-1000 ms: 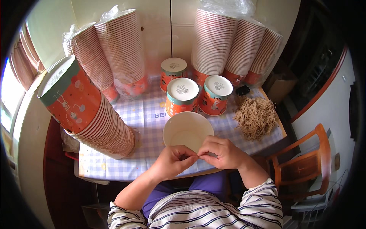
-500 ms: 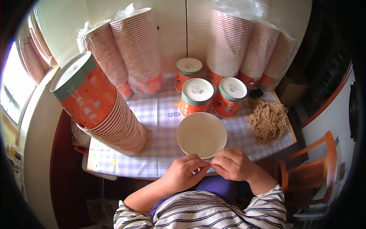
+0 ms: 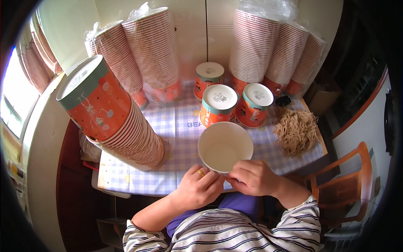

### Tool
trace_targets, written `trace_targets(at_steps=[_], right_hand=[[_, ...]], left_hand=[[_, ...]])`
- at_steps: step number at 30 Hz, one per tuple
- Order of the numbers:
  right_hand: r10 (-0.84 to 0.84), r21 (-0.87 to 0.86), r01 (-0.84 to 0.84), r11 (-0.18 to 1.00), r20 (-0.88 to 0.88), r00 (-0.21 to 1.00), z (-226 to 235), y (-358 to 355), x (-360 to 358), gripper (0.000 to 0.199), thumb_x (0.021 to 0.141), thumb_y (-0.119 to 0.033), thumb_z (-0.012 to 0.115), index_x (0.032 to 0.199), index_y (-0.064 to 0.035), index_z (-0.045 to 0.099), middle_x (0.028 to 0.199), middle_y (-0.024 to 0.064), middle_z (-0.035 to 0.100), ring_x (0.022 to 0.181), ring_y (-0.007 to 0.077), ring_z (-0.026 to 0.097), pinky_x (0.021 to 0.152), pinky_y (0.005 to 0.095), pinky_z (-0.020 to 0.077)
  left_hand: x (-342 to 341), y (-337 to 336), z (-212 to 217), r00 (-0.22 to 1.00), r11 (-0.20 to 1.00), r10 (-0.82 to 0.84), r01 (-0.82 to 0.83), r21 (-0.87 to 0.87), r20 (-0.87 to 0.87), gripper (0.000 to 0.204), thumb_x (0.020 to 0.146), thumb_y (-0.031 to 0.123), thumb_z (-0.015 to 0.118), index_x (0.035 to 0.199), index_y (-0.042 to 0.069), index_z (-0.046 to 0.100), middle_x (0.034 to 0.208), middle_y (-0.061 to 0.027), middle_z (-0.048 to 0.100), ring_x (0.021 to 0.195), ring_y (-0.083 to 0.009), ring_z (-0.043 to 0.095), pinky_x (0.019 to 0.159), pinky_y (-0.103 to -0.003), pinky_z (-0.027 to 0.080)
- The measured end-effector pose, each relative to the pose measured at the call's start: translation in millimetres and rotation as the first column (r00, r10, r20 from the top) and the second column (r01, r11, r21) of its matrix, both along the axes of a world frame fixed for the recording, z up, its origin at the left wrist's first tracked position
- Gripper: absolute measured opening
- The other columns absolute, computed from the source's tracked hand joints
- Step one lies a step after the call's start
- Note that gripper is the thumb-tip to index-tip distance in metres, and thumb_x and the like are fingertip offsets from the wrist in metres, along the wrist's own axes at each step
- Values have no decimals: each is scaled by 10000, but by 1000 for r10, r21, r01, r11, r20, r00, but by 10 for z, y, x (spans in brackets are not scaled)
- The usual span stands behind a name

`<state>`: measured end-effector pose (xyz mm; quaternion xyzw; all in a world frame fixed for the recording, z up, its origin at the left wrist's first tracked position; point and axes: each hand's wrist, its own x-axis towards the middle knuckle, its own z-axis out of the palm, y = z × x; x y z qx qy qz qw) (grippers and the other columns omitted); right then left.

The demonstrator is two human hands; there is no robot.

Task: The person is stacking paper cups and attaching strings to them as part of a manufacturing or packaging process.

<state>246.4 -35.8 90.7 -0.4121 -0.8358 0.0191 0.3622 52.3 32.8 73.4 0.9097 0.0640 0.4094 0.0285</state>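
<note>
- Both the left hand (image 3: 199, 185) and the right hand (image 3: 252, 178) are at the near rim of a pale open tub (image 3: 226, 134), fingertips close together
- Left fingers curl almost closed, a ring on one; right thumb and forefinger draw nearly together; whether anything thin sits between them, or whether they touch the rim, I cannot tell
- The open tub stands mouth up on the checked tablecloth (image 3: 178, 145), just in front of three upturned tubs (image 3: 219, 97)
- Such fine fingertip work seems best done with a light, even pinch and steady wrists, taking care not to knock the tub
- Tan cords (image 3: 296, 133) lie tangled on the right, apart from the hands
- Blue lettering on the cloth is cut off by the tubs; dark marks on the upturned bases are too small to read; no brand is legible
- Orange sides on the tall stack (image 3: 98, 105) carry drawn figures
</note>
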Motion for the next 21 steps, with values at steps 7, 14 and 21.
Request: trace_targets(at_steps=[7, 14, 21], right_hand=[[-45, -391, -89, 916, -321, 946, -23, 340, 0, 97, 751, -19, 687, 828, -29, 628, 763, 62, 620, 694, 169, 598, 626, 301, 472], [-409, -593, 193, 782, -254, 877, -422, 1045, 197, 160, 777, -153, 641, 806, 4, 640, 735, 96, 640, 673, 161, 599, 618, 314, 472], [-408, -553, 291, 781, -98, 908, -591, 1270, 73, 168, 780, -150, 621, 822, 8, 658, 762, 140, 649, 700, 220, 637, 643, 338, 485]], left_hand=[[-55, 279, 50, 998, 971, 54, -43, 234, -40, 260, 648, 68, 651, 898, 4, 627, 764, -28, 493, 618, -147, 513, 552, -296, 412], [80, 938, -272, 941, 620, 300, -317, -718, -156, 184, 864, 138, 595, 991, 25, 664, 869, -141, 645, 730, -217, 614, 662, -327, 494], [179, 1299, -699, 974, 490, 174, -211, -846, -142, 233, 893, 173, 600, 1056, 19, 663, 861, -69, 668, 710, -113, 595, 626, -258, 489]])
